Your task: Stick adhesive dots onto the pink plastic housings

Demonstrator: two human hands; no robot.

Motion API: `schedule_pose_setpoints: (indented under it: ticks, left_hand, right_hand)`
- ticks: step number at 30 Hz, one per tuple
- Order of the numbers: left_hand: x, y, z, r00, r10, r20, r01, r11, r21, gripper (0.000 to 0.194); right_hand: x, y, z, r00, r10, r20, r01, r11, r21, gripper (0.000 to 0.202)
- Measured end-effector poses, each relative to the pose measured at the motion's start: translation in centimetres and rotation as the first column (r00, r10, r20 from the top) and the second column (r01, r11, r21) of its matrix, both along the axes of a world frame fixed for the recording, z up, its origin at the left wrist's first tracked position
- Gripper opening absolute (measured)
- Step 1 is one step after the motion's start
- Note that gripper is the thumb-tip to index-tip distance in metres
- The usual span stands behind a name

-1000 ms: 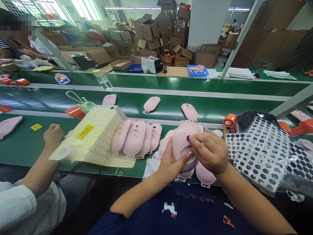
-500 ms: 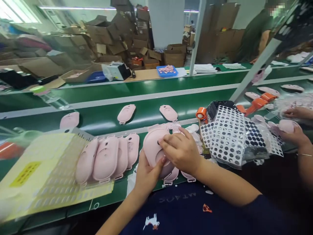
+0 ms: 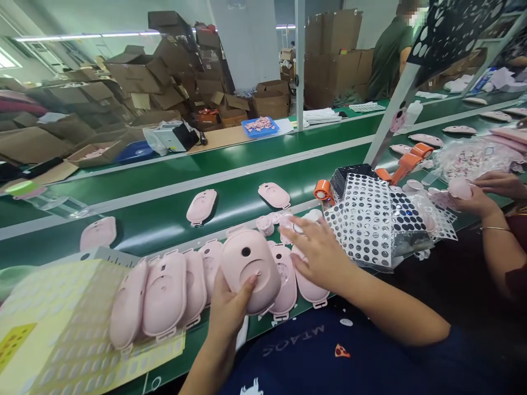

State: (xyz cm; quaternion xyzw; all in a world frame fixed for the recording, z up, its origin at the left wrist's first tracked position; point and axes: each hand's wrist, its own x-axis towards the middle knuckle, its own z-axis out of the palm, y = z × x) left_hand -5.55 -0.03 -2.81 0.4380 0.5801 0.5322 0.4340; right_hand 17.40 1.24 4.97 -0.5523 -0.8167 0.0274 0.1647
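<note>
Left hand clamped on pink shell, right hand fingers apart, yellow label print unreadable

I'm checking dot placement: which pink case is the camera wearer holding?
The pink case held up in the left hand, black dot showing, thumb across its front. That hand grips none of the others.

The left grip is curled, right grip splayed.

One held pink shell, four overlapping shells beside it, one green-capped bottle, two blue trays.
</note>
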Motion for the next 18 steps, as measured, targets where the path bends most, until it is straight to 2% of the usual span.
schedule_pose_setpoints:
  ticks: [2,4,5,7,9,12,14,16,18]
  left_hand:
    - [-1.3,-0.1,-0.8,0.998,0.06,0.006,-0.06,0.998,-0.024,0.079]
    - [-2.6,-0.2,-1.7,0.995,0.095,0.023,-0.094,0.995,-0.027,0.081]
    - [-3.0,-0.2,-2.0,0.994,0.1,0.032,-0.099,0.995,-0.025,0.081]
    - [-3.5,-0.1,-2.6,0.995,0.087,0.049,-0.085,0.996,-0.029,0.083]
    - [-3.5,-0.1,-2.8,0.996,0.071,0.058,-0.068,0.996,-0.051,0.084]
    - [-2.9,-0.1,-2.9,0.996,0.063,0.062,-0.059,0.995,-0.079,0.084]
    - [-2.5,0.0,-2.9,0.996,0.045,0.072,-0.038,0.995,-0.09,0.084]
    - [-2.2,-0.1,-2.9,0.996,0.033,0.08,-0.024,0.994,-0.11,0.087]
    - [-1.9,-0.2,-2.9,0.996,0.031,0.08,-0.02,0.991,-0.133,0.089]
  right_hand:
    - [3.6,0.0,-0.5,0.958,-0.281,0.06,0.28,0.96,0.021,0.054]
    - [7.5,-0.3,-1.2,0.832,-0.537,0.141,0.542,0.84,0.0,0.066]
    - [9.4,-0.5,-1.6,0.777,-0.602,0.185,0.616,0.787,-0.027,0.07]
    - [12.6,-0.9,-2.3,0.742,-0.624,0.247,0.656,0.751,-0.073,0.069]
    - [15.0,-1.5,-2.5,0.771,-0.598,0.218,0.627,0.774,-0.091,0.061]
    - [17.5,-2.2,-1.6,0.812,-0.584,0.003,0.575,0.799,-0.178,0.055]
    - [19.0,-2.4,-0.4,0.754,-0.642,-0.138,0.602,0.759,-0.248,0.059]
    - [20.5,-2.5,0.8,0.684,-0.699,-0.208,0.668,0.715,-0.206,0.062]
    - [22.3,-2.5,1.7,0.714,-0.671,-0.202,0.671,0.737,-0.08,0.059]
